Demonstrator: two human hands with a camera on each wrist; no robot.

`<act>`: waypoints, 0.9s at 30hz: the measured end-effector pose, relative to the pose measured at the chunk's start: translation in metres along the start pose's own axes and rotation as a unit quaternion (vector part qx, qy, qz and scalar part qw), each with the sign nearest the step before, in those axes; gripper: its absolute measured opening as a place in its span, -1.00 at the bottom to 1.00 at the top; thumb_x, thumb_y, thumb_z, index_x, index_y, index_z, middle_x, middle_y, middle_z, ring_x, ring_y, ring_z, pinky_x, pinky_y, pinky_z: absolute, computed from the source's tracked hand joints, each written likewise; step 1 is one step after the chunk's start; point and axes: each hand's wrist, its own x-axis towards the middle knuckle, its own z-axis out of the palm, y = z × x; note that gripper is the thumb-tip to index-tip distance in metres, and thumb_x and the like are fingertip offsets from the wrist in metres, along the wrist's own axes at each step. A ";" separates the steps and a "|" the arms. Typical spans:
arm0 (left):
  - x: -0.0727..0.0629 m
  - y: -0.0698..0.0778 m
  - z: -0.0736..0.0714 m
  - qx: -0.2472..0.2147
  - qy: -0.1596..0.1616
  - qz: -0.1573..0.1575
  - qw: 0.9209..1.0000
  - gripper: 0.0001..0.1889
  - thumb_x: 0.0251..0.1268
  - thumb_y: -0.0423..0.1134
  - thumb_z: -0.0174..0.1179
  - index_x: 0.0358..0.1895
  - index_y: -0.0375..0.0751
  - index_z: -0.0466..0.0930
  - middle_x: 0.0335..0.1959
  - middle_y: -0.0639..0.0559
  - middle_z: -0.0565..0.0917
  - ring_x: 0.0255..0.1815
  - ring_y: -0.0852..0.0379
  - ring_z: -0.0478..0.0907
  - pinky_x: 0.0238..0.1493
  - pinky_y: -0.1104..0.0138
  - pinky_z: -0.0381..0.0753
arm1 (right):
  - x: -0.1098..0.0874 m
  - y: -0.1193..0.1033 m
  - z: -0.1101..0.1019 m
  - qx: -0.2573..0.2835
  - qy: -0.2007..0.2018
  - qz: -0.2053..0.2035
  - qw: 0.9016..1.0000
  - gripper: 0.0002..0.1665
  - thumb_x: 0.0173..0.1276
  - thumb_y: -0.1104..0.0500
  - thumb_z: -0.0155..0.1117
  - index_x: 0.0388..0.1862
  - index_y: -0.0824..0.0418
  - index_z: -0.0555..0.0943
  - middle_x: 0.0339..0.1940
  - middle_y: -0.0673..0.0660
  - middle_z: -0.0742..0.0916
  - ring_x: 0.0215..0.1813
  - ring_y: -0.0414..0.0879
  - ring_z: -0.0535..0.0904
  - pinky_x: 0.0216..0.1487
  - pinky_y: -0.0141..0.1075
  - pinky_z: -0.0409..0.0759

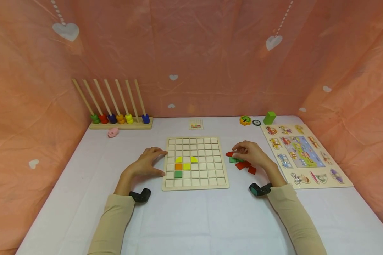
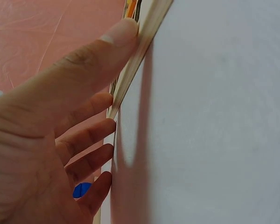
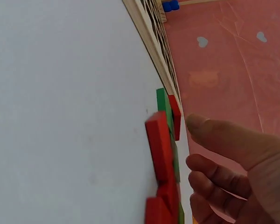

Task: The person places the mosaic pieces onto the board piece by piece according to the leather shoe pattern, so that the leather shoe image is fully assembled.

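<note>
My left hand [image 1: 146, 163] steadies the left side of a wooden grid board [image 1: 195, 188], its thumb and fingers spread along the edge. On the board lie an orange square tile [image 1: 178, 166], a green square tile [image 1: 178, 174] and several yellow tiles [image 1: 186, 166], two of them with cut shapes. Just right of the board, my right hand [image 1: 250, 153] hovers at a small pile of loose tiles, with red tiles [image 1: 242, 165] and green tiles [image 1: 232, 160]. In the right wrist view its thumb and relaxed fingers hold nothing, close beside a red tile [image 3: 175, 117].
A small pattern card [image 1: 196, 124] lies behind the board. At the back left stands a peg rack [image 1: 121, 125] with coloured rings, a pink pig figure [image 1: 113, 132] before it. To the right are a picture puzzle [image 1: 306, 156], a green block [image 1: 269, 118] and small round pieces [image 1: 245, 120].
</note>
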 end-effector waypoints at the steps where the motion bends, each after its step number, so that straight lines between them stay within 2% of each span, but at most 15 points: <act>1: 0.000 0.000 0.000 0.000 0.000 0.000 1.000 -0.17 -0.10 -0.06 0.45 0.32 -0.20 0.32 0.28 -0.22 0.27 0.27 -0.19 0.13 0.28 -0.11 0.12 | -0.001 0.000 -0.001 0.000 -0.001 0.004 1.000 -0.73 0.21 0.15 0.35 -0.13 0.21 0.63 -0.26 0.06 0.64 -0.22 -0.05 0.50 -0.17 -0.24 0.51; 6: 0.000 -0.001 0.000 0.005 0.004 0.010 1.000 -0.17 -0.10 -0.07 0.45 0.31 -0.23 0.32 0.26 -0.24 0.29 0.26 -0.20 0.14 0.27 -0.11 0.13 | -0.009 0.001 -0.006 -0.005 -0.020 -0.007 1.000 -0.74 0.08 0.15 0.45 -0.25 0.19 0.64 -0.31 0.05 0.63 -0.27 -0.06 0.43 -0.23 -0.27 0.44; 11: -0.002 0.002 -0.002 0.009 0.011 0.025 1.000 -0.18 -0.11 -0.09 0.45 0.29 -0.28 0.33 0.22 -0.27 0.31 0.23 -0.22 0.16 0.26 -0.11 0.14 | -0.015 0.006 -0.008 0.010 -0.058 -0.026 0.998 -0.73 0.04 0.15 0.48 -0.24 0.15 0.67 -0.26 0.05 0.64 -0.26 -0.07 0.43 -0.23 -0.30 0.43; 15: -0.002 0.003 -0.002 0.010 0.010 0.022 1.000 -0.18 -0.10 -0.09 0.45 0.30 -0.28 0.33 0.23 -0.26 0.31 0.23 -0.21 0.16 0.26 -0.10 0.14 | -0.018 0.010 -0.009 0.010 -0.077 -0.028 0.997 -0.71 0.01 0.18 0.49 -0.23 0.13 0.68 -0.23 0.05 0.61 -0.21 -0.07 0.42 -0.18 -0.29 0.43; 22: -0.002 0.003 -0.001 0.006 0.006 0.015 1.000 -0.18 -0.09 -0.08 0.45 0.30 -0.26 0.32 0.24 -0.26 0.30 0.24 -0.21 0.15 0.26 -0.11 0.15 | -0.021 0.007 -0.010 0.006 -0.085 -0.030 0.996 -0.73 0.02 0.25 0.47 -0.23 0.15 0.69 -0.23 0.06 0.58 -0.19 -0.06 0.42 -0.16 -0.28 0.43; 27: -0.002 0.004 -0.002 0.005 0.005 0.012 1.000 -0.18 -0.10 -0.08 0.45 0.30 -0.25 0.32 0.24 -0.25 0.30 0.24 -0.21 0.14 0.26 -0.11 0.15 | -0.022 0.008 -0.010 0.000 -0.083 -0.036 0.996 -0.74 0.04 0.21 0.47 -0.24 0.15 0.69 -0.24 0.04 0.58 -0.19 -0.07 0.42 -0.15 -0.28 0.43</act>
